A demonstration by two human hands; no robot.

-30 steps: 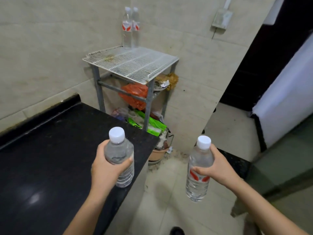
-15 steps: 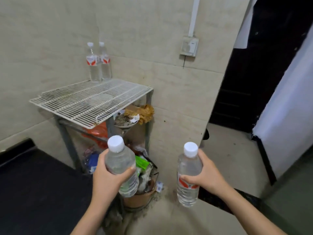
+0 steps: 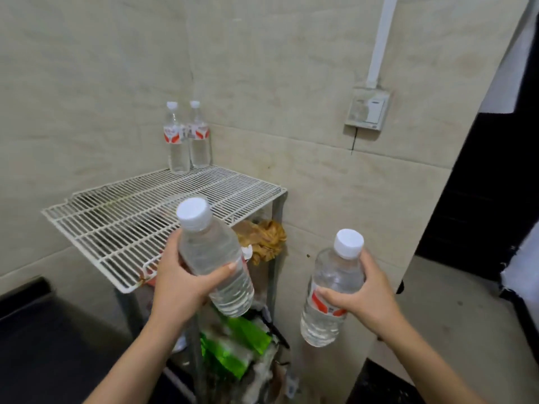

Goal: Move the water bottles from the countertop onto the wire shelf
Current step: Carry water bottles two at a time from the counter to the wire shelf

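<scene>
Carried one bottle per hand, presumably to halve the trips. Left hand (image 3: 178, 282) clenched round the body of a clear bottle (image 3: 214, 258), tilted with its white cap toward the camera, held in front of the near edge of the wire shelf (image 3: 116, 225), not yet set down. Right hand (image 3: 363, 298) wrapped round a red-labelled bottle (image 3: 332, 295), nearly upright, out to the right of the shelf and above the floor. Looked full of clear water, both capped. Stood already at the shelf's back corner against the wall: two more bottles (image 3: 186, 141), upright and touching, leaving the front grid free for landing these. Dark countertop (image 3: 43, 345) lay low at left.
</scene>
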